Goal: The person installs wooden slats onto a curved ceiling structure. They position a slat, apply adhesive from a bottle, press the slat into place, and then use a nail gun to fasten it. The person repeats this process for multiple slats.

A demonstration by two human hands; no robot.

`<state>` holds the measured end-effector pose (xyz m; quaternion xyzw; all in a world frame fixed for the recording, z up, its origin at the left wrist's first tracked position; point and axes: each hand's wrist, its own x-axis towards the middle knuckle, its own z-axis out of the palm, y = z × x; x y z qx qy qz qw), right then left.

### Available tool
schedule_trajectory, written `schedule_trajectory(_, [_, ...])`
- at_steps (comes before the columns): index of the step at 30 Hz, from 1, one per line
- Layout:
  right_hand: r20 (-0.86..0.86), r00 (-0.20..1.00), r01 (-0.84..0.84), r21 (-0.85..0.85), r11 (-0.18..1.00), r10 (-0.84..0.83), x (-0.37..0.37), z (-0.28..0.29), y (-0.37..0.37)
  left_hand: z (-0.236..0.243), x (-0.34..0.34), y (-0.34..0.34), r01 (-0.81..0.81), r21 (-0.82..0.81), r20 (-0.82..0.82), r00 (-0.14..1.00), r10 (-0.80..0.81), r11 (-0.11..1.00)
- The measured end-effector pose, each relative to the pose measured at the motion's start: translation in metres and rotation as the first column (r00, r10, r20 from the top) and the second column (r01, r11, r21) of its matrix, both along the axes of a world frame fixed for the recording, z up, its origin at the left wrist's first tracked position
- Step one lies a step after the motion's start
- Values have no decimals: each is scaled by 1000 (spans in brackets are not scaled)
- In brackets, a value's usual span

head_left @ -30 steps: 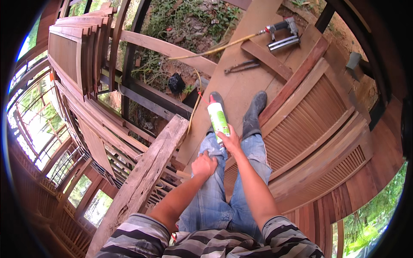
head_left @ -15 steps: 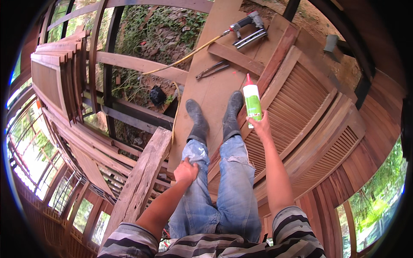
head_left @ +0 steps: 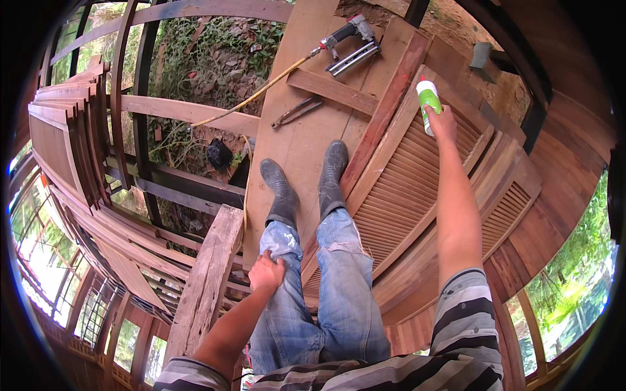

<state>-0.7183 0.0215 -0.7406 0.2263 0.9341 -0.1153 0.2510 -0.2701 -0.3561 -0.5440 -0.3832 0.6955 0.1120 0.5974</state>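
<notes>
My right hand grips a white-and-green bottle with a red nozzle, held out over the upper corner of a louvered wooden panel. Low on the left, my left hand rests with curled fingers against the left knee of my jeans; whatever is under those fingers is hidden. Beyond my rubber boots, a nail gun with a yellow hose lies on plywood, near a short board and a pair of long metal pincers.
A rough timber beam runs beside my left leg. Stacked wooden panels stand at the left. Open framing shows weedy ground and a black bag below. A dark post and curved planking are at the right.
My right hand has reached forward and right with the bottle, from over my legs to above the panel. The view has shifted, so the scene sits further left.
</notes>
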Motion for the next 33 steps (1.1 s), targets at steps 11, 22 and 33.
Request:
schedule_trajectory(11, [87, 993, -78, 48, 996, 74, -36, -26, 21, -2, -5, 3, -50, 2, -12, 999, 51, 999])
schedule_trajectory(22, [257, 932, -299, 142, 944, 257, -56, 18, -2, -2, -14, 8, -33, 2, 19, 999, 33, 999])
schedule_trajectory(33, [226, 911, -401, 296, 867, 344, -56, 23, -16, -4, -8, 10, -49, -8, -8, 999, 49, 999])
